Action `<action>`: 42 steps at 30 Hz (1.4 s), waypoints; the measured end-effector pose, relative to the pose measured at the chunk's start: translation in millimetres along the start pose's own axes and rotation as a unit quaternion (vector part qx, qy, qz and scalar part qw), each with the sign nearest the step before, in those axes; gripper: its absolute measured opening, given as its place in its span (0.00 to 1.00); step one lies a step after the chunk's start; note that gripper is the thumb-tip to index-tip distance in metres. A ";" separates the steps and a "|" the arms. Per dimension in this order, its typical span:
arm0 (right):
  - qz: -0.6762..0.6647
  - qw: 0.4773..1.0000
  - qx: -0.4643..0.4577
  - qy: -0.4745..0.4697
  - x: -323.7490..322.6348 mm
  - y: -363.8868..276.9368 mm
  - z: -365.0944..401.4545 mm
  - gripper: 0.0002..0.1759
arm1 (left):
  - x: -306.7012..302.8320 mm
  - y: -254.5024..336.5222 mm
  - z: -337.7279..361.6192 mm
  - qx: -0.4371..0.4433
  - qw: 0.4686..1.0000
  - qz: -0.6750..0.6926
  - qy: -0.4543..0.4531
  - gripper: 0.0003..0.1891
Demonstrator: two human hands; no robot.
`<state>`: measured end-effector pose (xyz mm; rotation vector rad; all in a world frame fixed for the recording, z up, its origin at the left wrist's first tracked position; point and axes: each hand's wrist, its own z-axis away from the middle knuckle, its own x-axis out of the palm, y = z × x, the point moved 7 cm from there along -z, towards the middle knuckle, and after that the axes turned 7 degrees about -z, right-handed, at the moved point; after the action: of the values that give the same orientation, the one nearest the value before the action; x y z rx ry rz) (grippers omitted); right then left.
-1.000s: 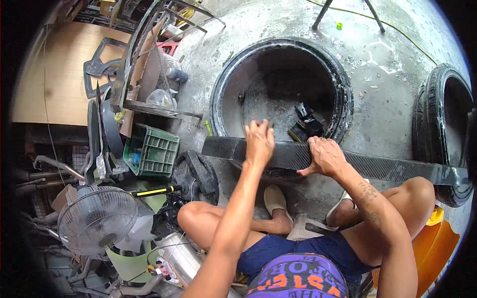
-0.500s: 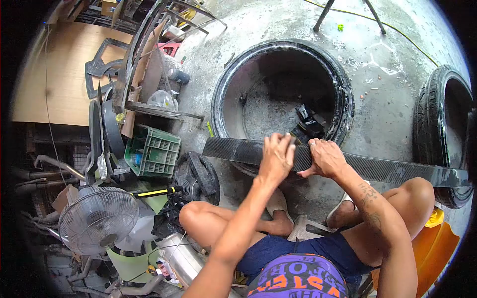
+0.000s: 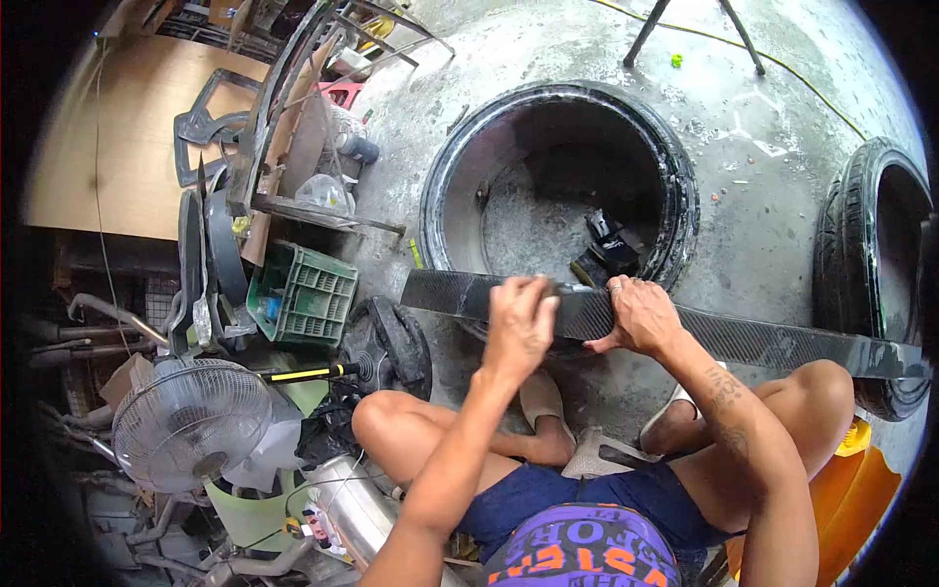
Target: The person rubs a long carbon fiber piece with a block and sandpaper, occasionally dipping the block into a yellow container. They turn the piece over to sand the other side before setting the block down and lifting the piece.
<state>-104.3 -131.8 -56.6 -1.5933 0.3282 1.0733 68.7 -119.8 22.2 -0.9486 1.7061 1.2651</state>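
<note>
Fingers of the right hand clamp the carbon-fibre strip with the thumb on its near edge. At its nine o'clock the left hand presses curled fingers onto the strip, around what I cannot tell. The strip bridges the big tyre and a second tyre at three o'clock.

Left hand palm down, fingers curled, arm stretched forward. Right hand just right of it, fingers hooked, thumb spread left, tattooed forearm angled in from right.
</note>
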 end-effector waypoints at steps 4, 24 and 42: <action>0.000 1.000 -0.009 -0.005 0.0 -6.1 -0.2 0.55 | -8.0 -41.2 25.5 -0.046 0.996 -0.053 0.049 0.17; -0.321 0.935 0.095 -0.119 37.2 -7.2 -90.9 0.26 | 11.5 -60.7 57.7 -0.074 0.990 0.004 0.121 0.22; -0.159 0.980 -0.122 -0.015 4.5 -54.9 -76.1 0.27 | 11.6 -63.2 59.4 -0.078 0.990 0.014 0.116 0.23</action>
<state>-28.5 -179.7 -28.9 -1.7731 -0.0838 0.9119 130.4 -77.5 -23.2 -1.2062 1.8221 1.3655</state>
